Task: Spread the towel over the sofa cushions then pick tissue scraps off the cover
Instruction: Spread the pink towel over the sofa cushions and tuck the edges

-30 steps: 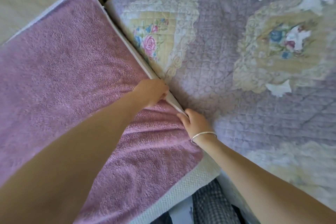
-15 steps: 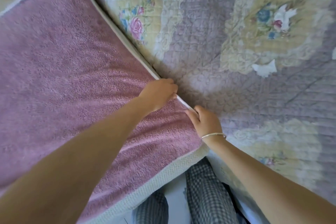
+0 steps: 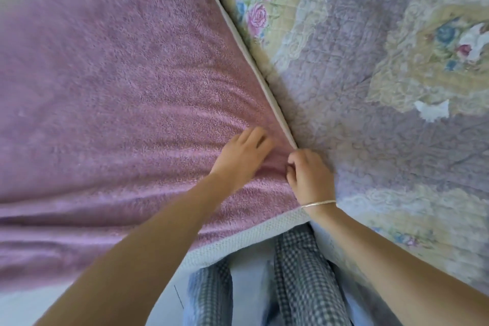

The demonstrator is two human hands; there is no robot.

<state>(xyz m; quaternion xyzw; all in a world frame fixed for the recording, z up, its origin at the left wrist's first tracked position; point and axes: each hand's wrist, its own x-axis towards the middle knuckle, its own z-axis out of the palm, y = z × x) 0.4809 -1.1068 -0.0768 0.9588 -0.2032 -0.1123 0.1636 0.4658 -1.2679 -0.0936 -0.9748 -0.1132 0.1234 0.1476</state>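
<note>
Towel (image 3: 119,87): mauve terry with a white waffle border at the near edge. It lies spread over the left cushion, rippled toward the hands.
Left hand (image 3: 240,159): flat on the towel near its right edge, fingers straight and slightly spread.
Right hand (image 3: 309,177): fingers curled, pinching the towel's right edge at the cushion seam; thin bracelet (image 3: 318,203) on the wrist.
Cover (image 3: 370,140): quilted lavender with floral patches, on the right.
Tissue scraps (image 3: 432,111): white bits on the cover, far right, well apart from both hands.
Near: checked trousers (image 3: 299,272).
</note>
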